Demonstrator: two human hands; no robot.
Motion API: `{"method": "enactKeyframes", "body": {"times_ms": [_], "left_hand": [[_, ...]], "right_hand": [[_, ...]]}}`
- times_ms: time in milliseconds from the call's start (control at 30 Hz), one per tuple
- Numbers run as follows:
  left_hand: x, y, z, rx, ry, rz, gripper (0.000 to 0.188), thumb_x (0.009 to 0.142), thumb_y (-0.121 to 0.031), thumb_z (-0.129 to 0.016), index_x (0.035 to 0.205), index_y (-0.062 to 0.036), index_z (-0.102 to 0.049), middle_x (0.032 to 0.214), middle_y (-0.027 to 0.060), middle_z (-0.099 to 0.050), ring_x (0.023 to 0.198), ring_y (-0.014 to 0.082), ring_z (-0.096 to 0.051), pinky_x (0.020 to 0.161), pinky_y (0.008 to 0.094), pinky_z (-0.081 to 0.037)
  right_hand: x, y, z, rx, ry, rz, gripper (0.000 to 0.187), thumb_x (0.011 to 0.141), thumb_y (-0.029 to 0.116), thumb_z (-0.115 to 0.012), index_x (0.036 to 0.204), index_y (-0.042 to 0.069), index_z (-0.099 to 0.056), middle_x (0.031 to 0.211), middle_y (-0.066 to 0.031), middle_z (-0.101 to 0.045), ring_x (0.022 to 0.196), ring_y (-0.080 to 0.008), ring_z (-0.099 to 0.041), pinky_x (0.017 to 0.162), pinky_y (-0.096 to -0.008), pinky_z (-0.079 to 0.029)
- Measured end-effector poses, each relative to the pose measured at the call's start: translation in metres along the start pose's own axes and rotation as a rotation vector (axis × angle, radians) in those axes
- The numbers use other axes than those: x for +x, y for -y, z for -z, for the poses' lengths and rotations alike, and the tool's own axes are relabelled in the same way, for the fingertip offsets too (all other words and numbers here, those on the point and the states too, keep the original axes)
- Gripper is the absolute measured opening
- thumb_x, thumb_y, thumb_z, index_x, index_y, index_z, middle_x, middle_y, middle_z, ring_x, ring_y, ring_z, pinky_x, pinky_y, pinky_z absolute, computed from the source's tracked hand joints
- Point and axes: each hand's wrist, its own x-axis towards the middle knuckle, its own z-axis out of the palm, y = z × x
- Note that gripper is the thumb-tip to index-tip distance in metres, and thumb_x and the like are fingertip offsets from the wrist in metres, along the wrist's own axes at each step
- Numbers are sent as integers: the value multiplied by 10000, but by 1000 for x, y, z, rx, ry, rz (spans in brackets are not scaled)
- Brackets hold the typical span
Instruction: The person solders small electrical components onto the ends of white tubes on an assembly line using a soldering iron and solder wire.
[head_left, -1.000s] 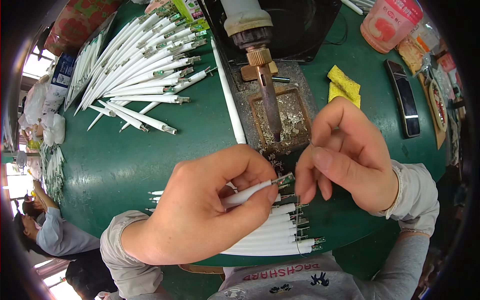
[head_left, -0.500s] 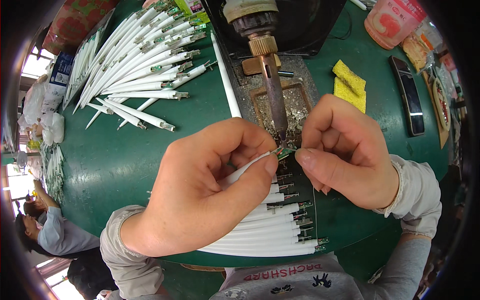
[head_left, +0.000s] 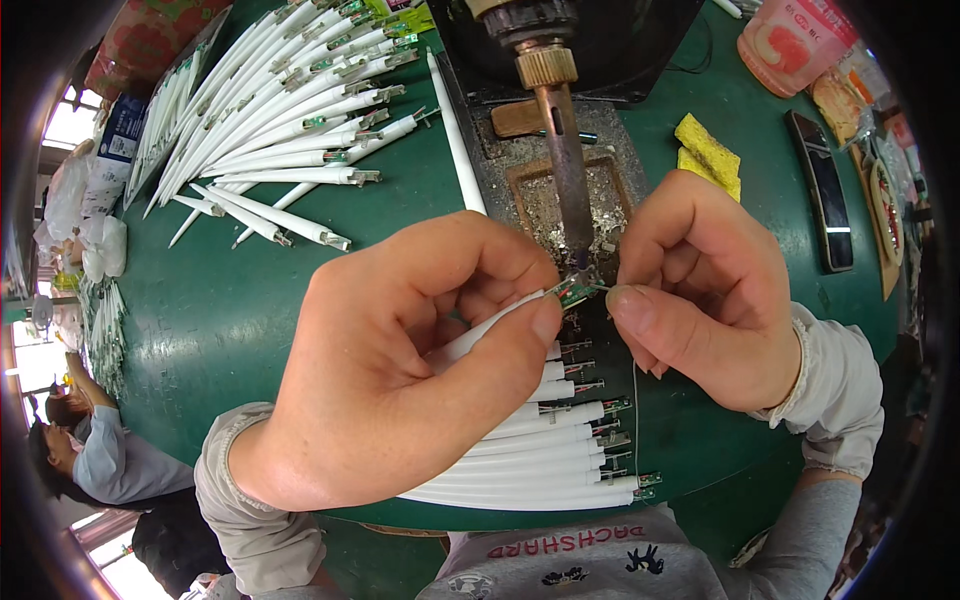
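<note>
My left hand (head_left: 400, 375) is closed around a white stylus-shaped tube (head_left: 478, 338), pinching it near its end between thumb and index finger. From that end sticks a small green circuit board (head_left: 577, 292), right under the tip of a soldering iron (head_left: 568, 185) that points down from above. Thumb and finger of my right hand (head_left: 705, 305) pinch a thin solder wire (head_left: 636, 420). Its short end reaches the board beside the iron's tip, and the rest trails down below the hand. Whether the tip touches the board is hard to make out.
Below my hands lies a row of white tubes (head_left: 540, 465) with boards at their ends. A larger fan of tubes (head_left: 270, 120) covers the back left. Solder bits fill a tray (head_left: 515, 190) under the iron. A yellow sponge (head_left: 708, 158) and phone (head_left: 820, 190) lie right.
The tube and its board have moved slightly right and up under the iron's tip. My right hand has shifted a little right, still pinching the wire. The view has shifted slightly too.
</note>
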Motion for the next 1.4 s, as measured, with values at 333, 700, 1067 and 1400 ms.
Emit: {"method": "enactKeyframes", "body": {"times_ms": [333, 700, 1067, 1400], "left_hand": [[0, 5, -4, -95, 7, 35, 168, 823, -48, -568, 929, 72, -518, 784, 74, -582, 681, 71, -519, 572, 182, -397], [3, 6, -4, -106, 27, 40, 139, 800, -1, -580, 904, 65, -515, 811, 78, -580, 717, 81, -531, 621, 193, -418], [5, 0, -4, -191, -58, 96, 105, 825, -55, -580, 869, 21, -522, 704, 63, -579, 517, 40, -474, 431, 162, -336], [4, 3, -4, -156, -42, 12, 109, 824, -55, -573, 885, 23, -526, 702, 59, -583, 517, 37, -475, 433, 154, -341]], "right_hand": [[-1, 4, 1, -181, 4, -91, 271, 802, 6, -602, 1029, -39, -460, 884, -43, -515, 671, -47, -524, 567, -163, -394], [-1, 5, -1, -119, -25, -131, 232, 827, 27, -563, 1002, -26, -421, 849, -81, -528, 585, -67, -523, 507, -178, -421], [3, 2, -4, -74, -16, 0, 204, 886, 142, -506, 942, -1, -371, 686, -76, -536, 538, -86, -523, 456, -185, -427], [3, -2, -4, -67, 17, 67, 198, 880, 121, -514, 943, 2, -368, 711, -76, -531, 543, -88, -526, 463, -186, -433]]}}
